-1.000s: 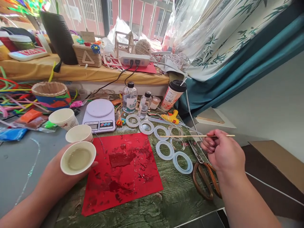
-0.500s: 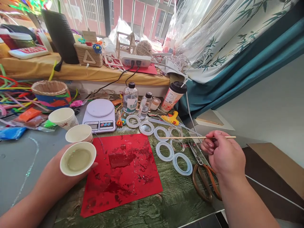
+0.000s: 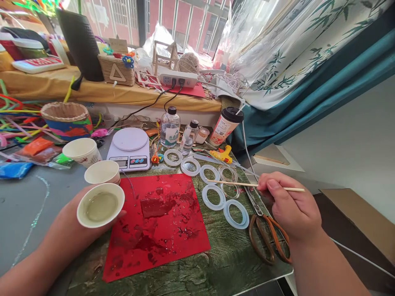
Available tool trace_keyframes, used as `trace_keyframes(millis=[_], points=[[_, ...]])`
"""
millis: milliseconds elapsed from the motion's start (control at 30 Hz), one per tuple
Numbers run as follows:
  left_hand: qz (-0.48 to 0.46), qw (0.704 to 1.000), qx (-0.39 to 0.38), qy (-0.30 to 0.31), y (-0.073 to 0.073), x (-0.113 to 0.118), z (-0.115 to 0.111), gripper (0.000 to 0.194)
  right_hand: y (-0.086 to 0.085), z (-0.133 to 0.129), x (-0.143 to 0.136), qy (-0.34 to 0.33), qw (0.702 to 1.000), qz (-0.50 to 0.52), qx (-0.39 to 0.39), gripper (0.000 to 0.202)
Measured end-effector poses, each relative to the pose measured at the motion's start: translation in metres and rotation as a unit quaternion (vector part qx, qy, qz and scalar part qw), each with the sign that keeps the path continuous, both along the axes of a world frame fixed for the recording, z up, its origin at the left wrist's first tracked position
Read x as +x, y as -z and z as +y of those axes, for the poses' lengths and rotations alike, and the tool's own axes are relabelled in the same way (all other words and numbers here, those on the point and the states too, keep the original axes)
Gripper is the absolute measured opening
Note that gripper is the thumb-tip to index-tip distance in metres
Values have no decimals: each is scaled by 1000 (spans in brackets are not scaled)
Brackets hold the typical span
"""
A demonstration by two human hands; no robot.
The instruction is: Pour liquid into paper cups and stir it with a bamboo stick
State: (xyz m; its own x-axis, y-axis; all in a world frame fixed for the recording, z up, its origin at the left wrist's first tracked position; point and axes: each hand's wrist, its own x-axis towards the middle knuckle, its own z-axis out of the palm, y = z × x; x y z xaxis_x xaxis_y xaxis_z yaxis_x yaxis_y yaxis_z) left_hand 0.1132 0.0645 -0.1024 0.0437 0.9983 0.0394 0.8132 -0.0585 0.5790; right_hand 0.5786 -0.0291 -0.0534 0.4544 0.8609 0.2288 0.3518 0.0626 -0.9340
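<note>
My left hand (image 3: pixel 69 218) is wrapped round a paper cup (image 3: pixel 100 205) with clear liquid in it, tilted a little toward me beside the red sheet (image 3: pixel 194 236). Wet, shiny patches cover much of that sheet. A thin wooden stick (image 3: pixel 236 183) is pinched in my right hand (image 3: pixel 290 201), its far tip pointing left over the ring molds. Several translucent silicone ring molds (image 3: pixel 213 197) lie under and around the stick. Large scissors (image 3: pixel 262 230) with brown handles rest just below my right hand.
Two more paper cups, one (image 3: pixel 101 172) behind the held cup and one (image 3: pixel 80 151) farther back, stand near a white digital scale (image 3: pixel 129 144). Clear bottles (image 3: pixel 170 127), a lidded drink cup (image 3: pixel 226 125) and a yellow glue gun (image 3: pixel 222 154) sit at the back.
My right hand has turned slightly and shifted a little, so the stick now slants, its left tip slightly higher than its right end. The left hand and its cup are nearly still.
</note>
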Motion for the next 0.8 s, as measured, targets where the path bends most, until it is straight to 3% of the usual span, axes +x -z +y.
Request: trace_keyframes(millis=[100, 500, 633, 800], points=[[-5, 1000, -8, 0, -1, 1, 0, 64, -3, 13, 1, -18, 997, -70, 17, 45], [-2, 1000, 2, 1, 2, -2, 1, 67, -38, 71, -21, -83, 989, -124, -13, 63], [-10, 1000, 6, 5, 7, -6, 1, 66, -31, 98, -4, -40, 999, 3, -10, 50], [-21, 1000, -10, 14, 3, -3, 2, 71, -9, 112, 30, -40, 996, 69, -26, 59]])
